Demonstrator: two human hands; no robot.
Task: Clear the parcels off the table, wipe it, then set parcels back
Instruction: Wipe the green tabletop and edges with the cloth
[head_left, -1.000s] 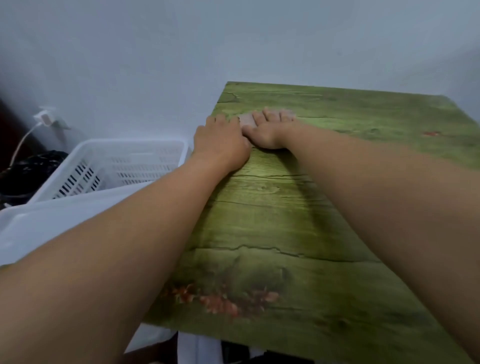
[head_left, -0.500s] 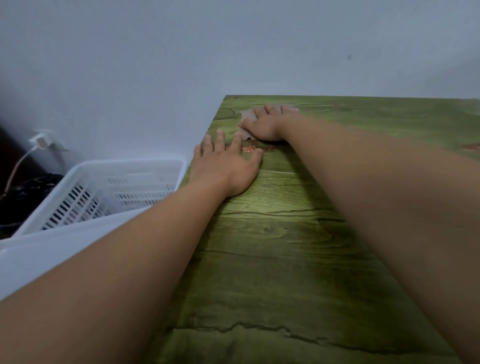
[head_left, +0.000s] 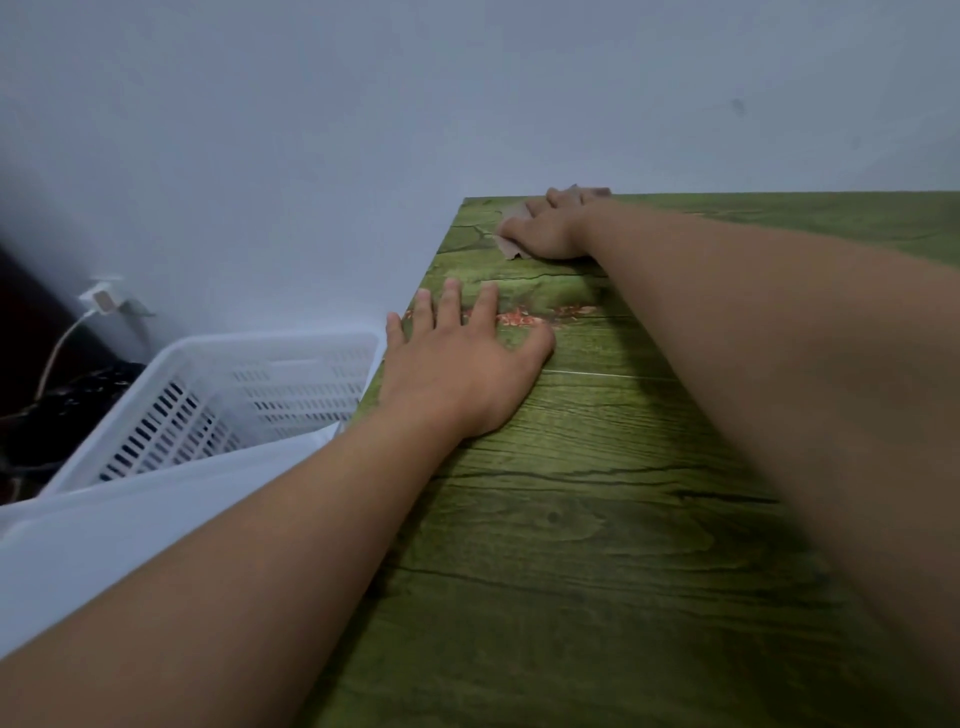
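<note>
The green wood-pattern table (head_left: 597, 519) fills the lower right of the head view. My right hand (head_left: 550, 228) lies flat on a small pinkish-brown cloth (head_left: 511, 244) at the table's far left corner, close to the wall, pressing it down. Only the cloth's edges show around the hand. My left hand (head_left: 462, 364) rests flat with straight, spread fingers on the table's left edge, nearer to me. No parcels are in view.
A white slotted plastic basket (head_left: 249, 395) stands on the floor left of the table, behind a plain white bin edge (head_left: 130, 530). A charger and cable (head_left: 98, 301) hang at the wall's far left. The grey wall runs along the table's far edge.
My right hand has slid the cloth farther away to the table's far left corner. My left hand has stayed behind on the left edge, so the two hands are now apart.
</note>
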